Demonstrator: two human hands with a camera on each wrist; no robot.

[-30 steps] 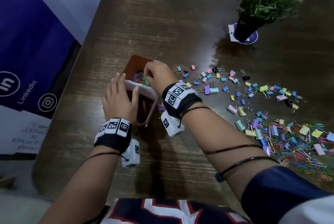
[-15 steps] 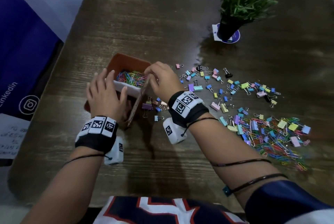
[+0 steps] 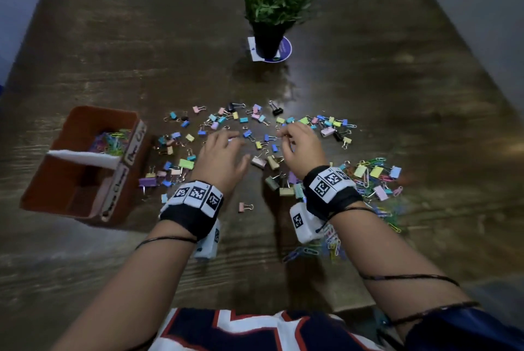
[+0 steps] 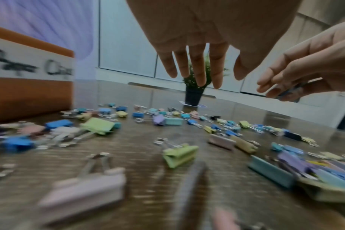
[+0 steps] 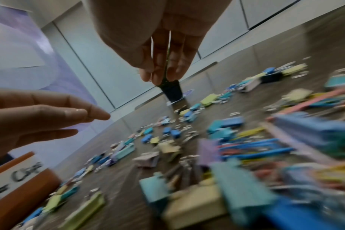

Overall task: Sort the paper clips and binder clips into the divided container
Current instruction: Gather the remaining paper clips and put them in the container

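Note:
The orange divided container (image 3: 56,189) stands at the left, a white divider (image 3: 85,155) across it. Coloured paper clips (image 3: 109,141) lie in its far compartment; the near one looks dark and bare. Pastel binder clips (image 3: 256,118) are scattered over the middle of the table. My left hand (image 3: 232,143) hovers above them with straight, spread fingers (image 4: 197,73) and holds nothing. Beside it, my right hand (image 3: 283,135) has curled fingers; in the left wrist view they pinch a small bluish binder clip (image 4: 290,92). A mixed pile of paper clips (image 3: 371,183) lies to the right.
A small potted plant (image 3: 272,10) on a round coaster stands at the back centre of the dark wooden table (image 3: 397,81). A handwritten label (image 4: 29,62) runs along the container's right side. More paper clips (image 3: 326,243) lie under my right wrist.
Both hands have left the container and moved right, over the scattered binder clips. The left hand let go of the container's rim.

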